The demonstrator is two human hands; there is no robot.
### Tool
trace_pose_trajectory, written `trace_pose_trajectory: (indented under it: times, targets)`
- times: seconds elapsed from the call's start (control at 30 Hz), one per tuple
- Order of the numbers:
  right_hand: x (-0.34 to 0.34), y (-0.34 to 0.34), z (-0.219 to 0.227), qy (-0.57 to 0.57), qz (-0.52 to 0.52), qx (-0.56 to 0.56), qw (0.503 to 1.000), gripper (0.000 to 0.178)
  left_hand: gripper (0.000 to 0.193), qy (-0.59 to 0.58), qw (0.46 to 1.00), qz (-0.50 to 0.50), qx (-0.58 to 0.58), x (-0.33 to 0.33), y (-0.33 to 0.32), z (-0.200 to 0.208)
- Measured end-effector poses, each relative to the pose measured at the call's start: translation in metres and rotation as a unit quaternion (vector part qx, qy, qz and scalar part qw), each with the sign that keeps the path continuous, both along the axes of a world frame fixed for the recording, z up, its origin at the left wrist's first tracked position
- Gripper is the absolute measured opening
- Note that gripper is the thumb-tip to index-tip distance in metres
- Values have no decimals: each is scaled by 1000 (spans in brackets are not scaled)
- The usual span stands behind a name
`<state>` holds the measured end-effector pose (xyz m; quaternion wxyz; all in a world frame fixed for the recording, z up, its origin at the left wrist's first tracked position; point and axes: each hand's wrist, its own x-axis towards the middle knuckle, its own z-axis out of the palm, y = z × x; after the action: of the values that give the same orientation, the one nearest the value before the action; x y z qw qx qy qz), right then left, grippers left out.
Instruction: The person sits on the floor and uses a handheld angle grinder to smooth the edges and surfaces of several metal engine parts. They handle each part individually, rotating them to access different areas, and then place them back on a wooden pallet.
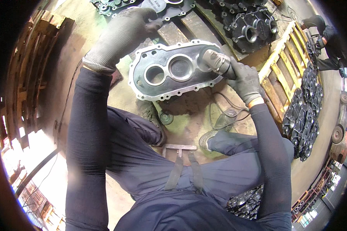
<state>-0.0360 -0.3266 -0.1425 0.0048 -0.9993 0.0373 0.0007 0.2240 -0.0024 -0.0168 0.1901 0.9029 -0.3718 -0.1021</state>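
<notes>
A large oval metal housing cover [162, 63] lies before me, dark-faced with a bright flange, bolt holes round the rim and two big round openings. My right hand [245, 81], in a grey glove, is wrapped round an angle grinder [216, 61]. The grinder's head is over the cover's right end; whether its disc touches the metal I cannot tell. My left hand [135, 32], also gloved, is beyond the cover's upper left edge. Its thumb and fingers are apart, with nothing visible between them. Another dark casting [165, 9] lies just past that hand.
Dark castings [254, 30] stand stacked at the far right, beside a yellow wooden pallet [285, 61]. More castings [304, 111] are piled farther right, near another person [327, 42]. Wooden pallets [34, 65] rise on the left. A cable [235, 109] runs near my right foot.
</notes>
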Motion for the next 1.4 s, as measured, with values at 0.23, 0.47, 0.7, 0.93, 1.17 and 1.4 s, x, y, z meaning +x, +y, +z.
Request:
trace_pose_trajectory:
  times: [0.23,0.47,0.7,0.93,1.17,1.4]
  targets:
    - [-18,10,59,10,-247,243,938,73,40,18,998,-15,-60,4,6,1]
    - [-49,3,76,94,-327,251,906,62,41,1,998,-11,-60,-11,3,15]
    - [-42,12,51,114,-343,231,904,64,41,-49,998,-9,-45,-12,7,18]
    - [-37,16,42,130,-322,152,925,63,40,-19,999,-10,-47,-13,4,17]
    - [-15,13,25,102,-303,131,938,59,40,2,998,-3,-64,-9,8,15]
    - [23,15,15,100,-280,105,949,61,40,-3,998,13,-55,-6,15,14]
